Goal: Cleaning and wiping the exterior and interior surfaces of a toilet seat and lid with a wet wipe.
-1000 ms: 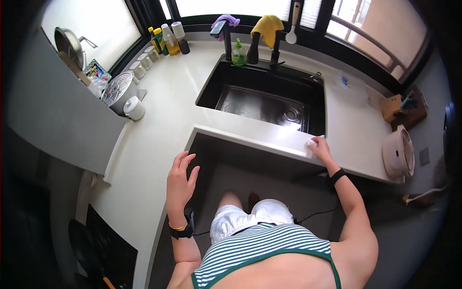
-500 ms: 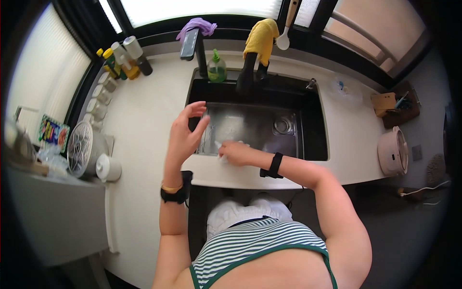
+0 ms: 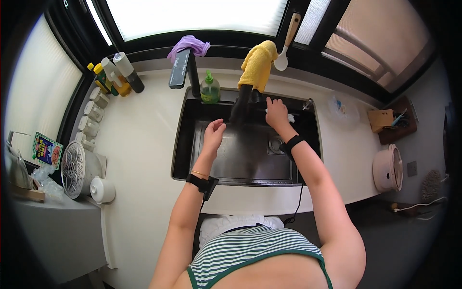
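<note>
My right hand [image 3: 277, 116] is closed on a crumpled white tissue [image 3: 290, 118], whose edges poke out at its sides. It is at the back rim of the dark sink [image 3: 216, 166], just right of the black faucet [image 3: 243, 103]. Over the sink's left half hangs my left hand [image 3: 213, 136], its fingers loosely bent and apart, with nothing seen in them. A yellow cloth [image 3: 257, 65] drapes over the top of the faucet. Left of it, on the back ledge, stands a green pump bottle [image 3: 210, 89].
A phone-shaped device on a black post [image 3: 179, 69] carries a purple cloth [image 3: 190, 44]. Bottles [image 3: 125, 72] and clear jars [image 3: 94, 111] line the left counter, near a white lidded pot [image 3: 102, 190]. At right are a clear plastic bag [image 3: 342, 106] and a pink cooker [image 3: 387, 167].
My right hand has gone from the sink's front edge to its back rim with the white tissue. My left hand has shifted right, its fingers less spread. The view has shifted too.
</note>
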A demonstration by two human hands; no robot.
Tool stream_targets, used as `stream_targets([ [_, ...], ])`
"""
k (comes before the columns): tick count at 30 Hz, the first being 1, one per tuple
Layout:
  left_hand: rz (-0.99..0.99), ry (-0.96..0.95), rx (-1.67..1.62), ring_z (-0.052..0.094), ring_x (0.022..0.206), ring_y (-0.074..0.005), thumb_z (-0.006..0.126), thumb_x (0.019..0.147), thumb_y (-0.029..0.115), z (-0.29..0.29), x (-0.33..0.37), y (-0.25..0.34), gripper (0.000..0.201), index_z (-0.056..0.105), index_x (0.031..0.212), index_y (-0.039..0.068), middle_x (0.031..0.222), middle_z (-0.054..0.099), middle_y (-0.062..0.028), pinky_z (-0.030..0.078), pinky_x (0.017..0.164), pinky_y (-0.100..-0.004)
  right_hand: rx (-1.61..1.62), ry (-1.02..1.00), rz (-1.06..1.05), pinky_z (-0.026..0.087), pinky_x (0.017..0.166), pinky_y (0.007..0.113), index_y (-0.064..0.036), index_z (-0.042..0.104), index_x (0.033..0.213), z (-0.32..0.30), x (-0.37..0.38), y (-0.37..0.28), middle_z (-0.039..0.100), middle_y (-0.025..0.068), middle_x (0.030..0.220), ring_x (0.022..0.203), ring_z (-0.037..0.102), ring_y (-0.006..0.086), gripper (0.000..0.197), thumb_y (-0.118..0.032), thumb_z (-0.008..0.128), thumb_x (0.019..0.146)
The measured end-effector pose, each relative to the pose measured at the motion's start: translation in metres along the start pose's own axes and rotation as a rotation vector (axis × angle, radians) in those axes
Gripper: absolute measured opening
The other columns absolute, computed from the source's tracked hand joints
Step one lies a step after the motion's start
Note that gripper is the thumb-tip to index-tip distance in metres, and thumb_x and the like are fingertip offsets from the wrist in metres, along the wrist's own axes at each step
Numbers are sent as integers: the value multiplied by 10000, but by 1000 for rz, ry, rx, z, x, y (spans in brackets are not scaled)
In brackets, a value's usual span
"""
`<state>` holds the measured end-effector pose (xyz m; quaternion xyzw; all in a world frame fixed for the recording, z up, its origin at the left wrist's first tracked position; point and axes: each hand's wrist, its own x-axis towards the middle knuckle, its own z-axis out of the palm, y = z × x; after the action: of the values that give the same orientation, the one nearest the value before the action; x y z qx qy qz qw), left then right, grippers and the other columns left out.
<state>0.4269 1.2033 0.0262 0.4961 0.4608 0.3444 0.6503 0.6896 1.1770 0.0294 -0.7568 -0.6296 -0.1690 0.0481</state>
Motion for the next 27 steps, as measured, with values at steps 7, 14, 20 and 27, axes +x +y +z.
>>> stream_targets([
  [7,-337,-207,-741,588,1024,-254,453,966,240,6,23,-28,275,527,1100,11,1038,607,-91,447,941,-367,209,-126,99,512,772,408,-16,580,938,-2,8,-12,618,170,889,896,588,332,246,-108,584,710],
  [14,-190,-83,-159,579,848,-115,455,935,228,28,30,-41,239,618,1016,72,927,634,-18,431,784,-266,1851,-599,491,423,699,253,-72,588,1030,26,-50,-88,576,7,896,795,521,112,258,-69,496,789],
  [20,-98,250,-370,519,929,-115,511,910,180,22,21,-33,337,548,1207,24,1043,587,-30,410,827,-263,2293,-928,693,464,657,290,-65,609,1011,32,-47,-120,592,-1,833,721,555,137,213,-174,514,854],
  [27,-46,210,-159,494,1102,-143,538,917,218,-1,8,-38,385,524,1251,28,1172,566,-51,370,935,-266,1772,-627,519,434,637,280,-19,632,974,35,-41,-129,614,13,848,742,551,99,255,-244,558,881],
])
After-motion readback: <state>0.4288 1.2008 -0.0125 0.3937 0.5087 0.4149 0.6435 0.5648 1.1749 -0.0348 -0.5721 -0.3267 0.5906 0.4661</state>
